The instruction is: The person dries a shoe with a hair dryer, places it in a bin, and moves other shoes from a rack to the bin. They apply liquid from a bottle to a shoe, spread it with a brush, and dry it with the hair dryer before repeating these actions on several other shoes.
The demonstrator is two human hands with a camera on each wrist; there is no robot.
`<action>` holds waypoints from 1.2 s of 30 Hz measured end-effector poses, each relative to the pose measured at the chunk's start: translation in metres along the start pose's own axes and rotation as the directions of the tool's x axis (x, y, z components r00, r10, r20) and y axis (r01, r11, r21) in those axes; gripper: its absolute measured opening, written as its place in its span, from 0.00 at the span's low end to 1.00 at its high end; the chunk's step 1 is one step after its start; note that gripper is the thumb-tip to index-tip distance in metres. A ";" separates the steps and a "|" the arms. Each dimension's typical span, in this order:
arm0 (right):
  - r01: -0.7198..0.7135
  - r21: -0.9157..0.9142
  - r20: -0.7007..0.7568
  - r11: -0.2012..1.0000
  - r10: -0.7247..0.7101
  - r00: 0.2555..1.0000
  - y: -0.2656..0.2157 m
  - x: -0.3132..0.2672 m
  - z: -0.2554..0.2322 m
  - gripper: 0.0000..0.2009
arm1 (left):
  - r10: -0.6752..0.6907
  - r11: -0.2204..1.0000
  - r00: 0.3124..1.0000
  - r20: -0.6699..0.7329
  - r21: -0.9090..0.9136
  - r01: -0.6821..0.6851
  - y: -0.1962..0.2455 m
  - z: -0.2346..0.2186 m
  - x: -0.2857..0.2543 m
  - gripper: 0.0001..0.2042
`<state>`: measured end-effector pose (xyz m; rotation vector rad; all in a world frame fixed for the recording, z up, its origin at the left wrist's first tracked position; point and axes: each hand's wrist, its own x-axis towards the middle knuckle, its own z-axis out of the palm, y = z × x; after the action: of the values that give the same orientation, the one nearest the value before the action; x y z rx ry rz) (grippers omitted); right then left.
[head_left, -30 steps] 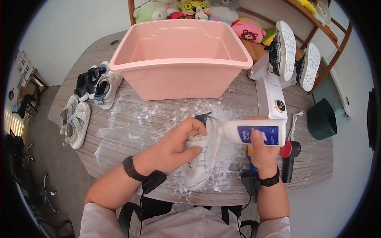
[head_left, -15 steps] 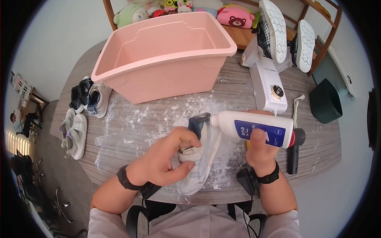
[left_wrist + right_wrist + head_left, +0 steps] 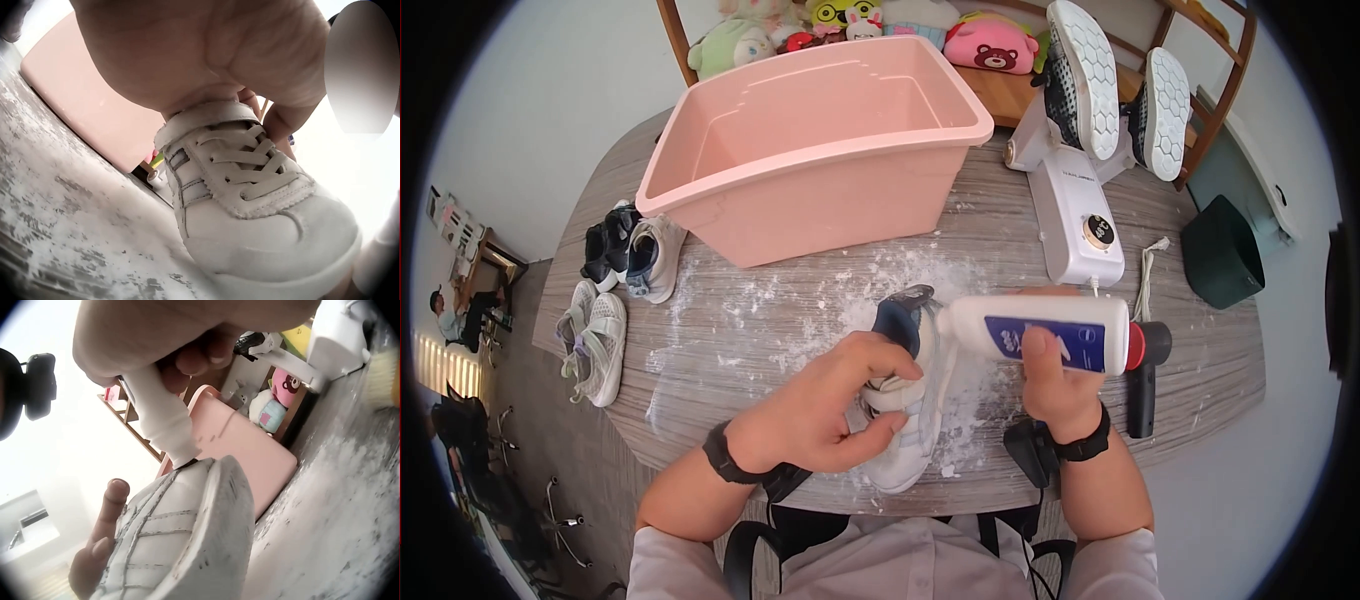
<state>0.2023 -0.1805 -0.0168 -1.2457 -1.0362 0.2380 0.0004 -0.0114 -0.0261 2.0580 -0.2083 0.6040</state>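
A white sneaker (image 3: 912,440) with pale laces and a dark blue lining sits tilted, toe toward me, on the powder-dusted table. My left hand (image 3: 815,400) grips it at the strap and tongue, fingertips partly hidden at its opening. In the left wrist view, the sneaker's laces and toe (image 3: 325,231) show below that hand. My right hand (image 3: 1062,395) holds a white squeeze bottle (image 3: 980,325) with a blue label, lying nearly sideways. The right wrist view shows the bottle's narrow white applicator end (image 3: 175,437) right at the sneaker's upper edge near the heel.
A large pink tub (image 3: 830,205) stands behind the sneaker. Smaller shoes (image 3: 605,340) line the left side. At right are a white shoe dryer (image 3: 1080,225) bearing two upturned shoes, a black-and-red tool (image 3: 1142,390) and a dark green bin (image 3: 1220,255). Plush toys (image 3: 992,45) sit on the back shelf.
The head view has shifted, so the tub and table appear turned. The bottle tilted, then levelled again, its tip staying near the sneaker's heel. Both hands keep their holds.
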 end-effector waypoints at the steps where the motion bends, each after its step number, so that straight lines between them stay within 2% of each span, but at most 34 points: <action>1: 0.058 -0.009 0.056 0.998 -0.057 0.997 0.000 0.001 -0.001 0.15 | 0.000 1.000 1.000 -0.001 0.000 0.000 -0.001 0.000 0.001 0.23; 2: 0.113 -0.013 0.111 0.994 -0.111 0.988 0.000 0.000 -0.001 0.15 | 0.009 1.000 1.000 -0.009 -0.009 -0.009 -0.001 0.001 0.001 0.23; 4: 0.122 -0.002 0.124 0.993 -0.121 0.985 -0.001 -0.003 0.000 0.16 | 0.014 1.000 1.000 -0.013 -0.018 -0.014 -0.001 0.002 -0.002 0.24; 6: -0.009 0.051 0.088 0.999 0.005 0.996 -0.005 -0.004 0.002 0.16 | -0.009 1.000 1.000 -0.027 -0.028 0.009 -0.002 0.003 -0.003 0.27; 7: -0.004 0.049 0.088 0.999 -0.001 0.996 -0.005 -0.003 0.001 0.16 | -0.004 1.000 1.000 -0.028 -0.026 0.003 -0.003 0.004 -0.003 0.27; 9: 0.007 0.057 0.163 0.998 -0.016 0.987 -0.001 -0.004 -0.003 0.17 | -0.053 0.993 0.998 -0.025 -0.110 0.050 -0.006 0.006 -0.004 0.34; 10: 0.006 0.058 0.163 0.998 -0.015 0.986 -0.002 -0.004 -0.002 0.17 | -0.055 0.993 0.998 -0.025 -0.110 0.052 -0.005 0.004 -0.003 0.34; 11: 0.026 0.090 0.175 0.996 -0.041 0.984 -0.003 -0.004 -0.001 0.17 | -0.039 0.995 0.999 -0.022 -0.088 0.037 -0.003 0.002 0.000 0.39; 12: 0.032 0.147 0.151 0.989 -0.054 0.987 -0.004 -0.004 0.003 0.16 | -0.023 0.998 1.000 -0.019 -0.067 0.021 -0.003 0.001 0.002 0.43; 14: 0.038 0.203 0.126 0.978 -0.065 0.990 -0.006 -0.002 0.006 0.14 | -0.018 0.998 1.000 -0.026 -0.066 0.016 -0.006 0.003 0.001 0.45; 16: 0.160 -0.029 0.128 0.987 -0.155 0.979 -0.007 0.005 0.003 0.12 | -0.009 0.998 0.999 -0.031 -0.061 0.007 -0.007 0.003 0.000 0.47; 19: 0.257 -0.048 0.165 0.965 -0.246 0.955 -0.007 0.011 0.000 0.12 | -0.008 0.997 1.000 -0.025 -0.074 0.006 -0.005 0.003 0.001 0.47; 20: 0.388 -0.200 0.234 0.900 -0.341 0.911 -0.008 0.011 -0.002 0.14 | -0.015 0.998 0.999 -0.028 -0.057 0.013 -0.006 0.003 0.000 0.47; 25: 0.364 -0.296 0.213 0.883 -0.311 0.926 -0.012 0.010 0.005 0.17 | -0.038 0.999 0.998 -0.042 -0.026 0.036 -0.008 0.002 -0.002 0.47; 28: 0.392 -0.225 0.270 0.892 -0.330 0.904 -0.013 0.011 0.002 0.17 | -0.046 0.999 0.998 -0.047 -0.030 0.045 -0.006 0.002 -0.002 0.47; 30: 0.386 -0.223 0.245 0.895 -0.332 0.911 -0.017 0.009 0.006 0.15 | -0.070 0.997 0.997 -0.013 -0.033 0.070 -0.007 0.001 -0.004 0.47; 32: 0.356 -0.248 0.241 0.901 -0.298 0.924 -0.012 0.006 0.007 0.15 | -0.058 0.998 0.998 -0.028 -0.026 0.058 -0.008 0.001 -0.001 0.47; 33: 0.281 -0.195 0.190 0.940 -0.245 0.951 -0.005 0.003 0.009 0.15 | -0.047 0.999 0.998 -0.045 -0.019 0.046 -0.008 0.001 0.000 0.47; 34: 0.280 -0.195 0.191 0.940 -0.244 0.951 -0.006 0.004 0.008 0.15 | -0.048 0.999 0.998 -0.046 -0.020 0.047 -0.008 0.002 -0.001 0.47; 36: 0.358 -0.188 0.302 0.915 -0.293 0.907 -0.013 0.008 0.005 0.14 | -0.093 0.993 0.995 -0.045 -0.080 0.089 -0.010 0.003 -0.005 0.46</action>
<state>0.1978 -0.1772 -0.0017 -1.2515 -1.5292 0.0182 0.0011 -0.0091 -0.0375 1.9648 -0.1071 0.5798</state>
